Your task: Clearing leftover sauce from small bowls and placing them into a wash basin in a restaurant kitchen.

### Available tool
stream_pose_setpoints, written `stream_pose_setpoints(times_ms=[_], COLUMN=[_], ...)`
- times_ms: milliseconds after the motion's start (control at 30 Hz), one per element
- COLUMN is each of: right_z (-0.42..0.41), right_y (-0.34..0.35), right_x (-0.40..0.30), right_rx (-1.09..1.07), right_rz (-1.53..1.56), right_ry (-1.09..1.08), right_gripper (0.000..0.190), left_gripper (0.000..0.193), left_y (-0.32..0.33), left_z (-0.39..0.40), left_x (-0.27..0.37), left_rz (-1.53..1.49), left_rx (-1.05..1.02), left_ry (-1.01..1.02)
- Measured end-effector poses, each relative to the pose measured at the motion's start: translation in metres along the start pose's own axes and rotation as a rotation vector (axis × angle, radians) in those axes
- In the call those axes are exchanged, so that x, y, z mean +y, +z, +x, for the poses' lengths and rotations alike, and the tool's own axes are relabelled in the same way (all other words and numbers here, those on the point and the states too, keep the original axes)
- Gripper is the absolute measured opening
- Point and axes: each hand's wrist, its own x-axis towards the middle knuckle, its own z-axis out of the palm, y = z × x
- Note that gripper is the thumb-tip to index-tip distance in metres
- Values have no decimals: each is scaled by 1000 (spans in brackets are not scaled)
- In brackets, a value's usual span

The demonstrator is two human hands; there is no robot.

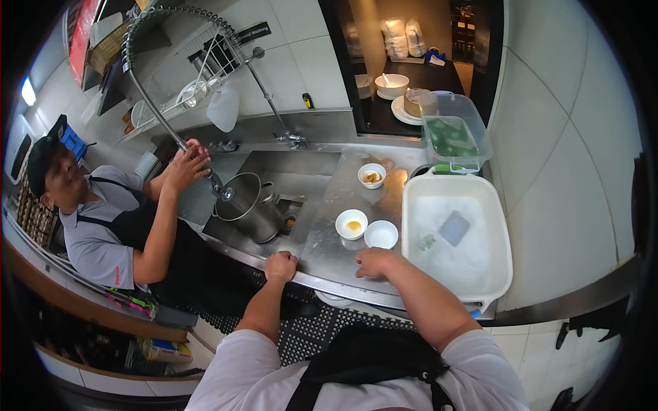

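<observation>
My left hand (281,266), its fingers curled in, rests on the front edge of the steel sink counter (324,241). Over the counter to its right is my right hand (379,262), fingers slightly apart and nothing visible in them. Just beyond its knuckles sits a white bowl (381,235) that looks empty; whether they touch is hard to tell. Beside that bowl stands a second white bowl (351,224) with a little yellowish liquid. Farther back, a third white bowl (371,175) holds brown food scraps.
A white tub (506,241) of sudsy water stands at right, a sponge-like block (454,228) in it. Behind is a clear plastic box (483,123). At left, a co-worker (149,226) holds a spray hose (154,105) over a steel pot (252,216) in the sink (308,180).
</observation>
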Motion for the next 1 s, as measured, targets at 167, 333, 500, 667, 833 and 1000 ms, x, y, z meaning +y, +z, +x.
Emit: stream_pose_setpoints(times_ms=[167, 333, 500, 667, 833, 1000], right_z=[0, -2, 1, -4, -4, -1], right_y=[0, -3, -3, -10, -11, -12], right_x=[3, -1, 2, -4, -3, -2], right_rx=[-7, -28, -47, -58, -59, -46], right_rz=[2, 26, 23, 38, 45, 73], right_ry=[4, 28, -7, 9, 21, 25], right_gripper=[50, 52, 57, 58, 58, 58], left_gripper=[35, 35, 34, 34, 34, 34], left_y=[-2, -4, -6, -8, -9, -14], left_z=[0, -6, -2, -2, 0, 0], left_x=[9, 5, 9, 9, 10, 12], left_rz=[9, 4, 10, 24, 31, 36], left_rx=[3, -5, -7, -11, -28, -38], left_ry=[-12, -18, -26, -23, -18, -32])
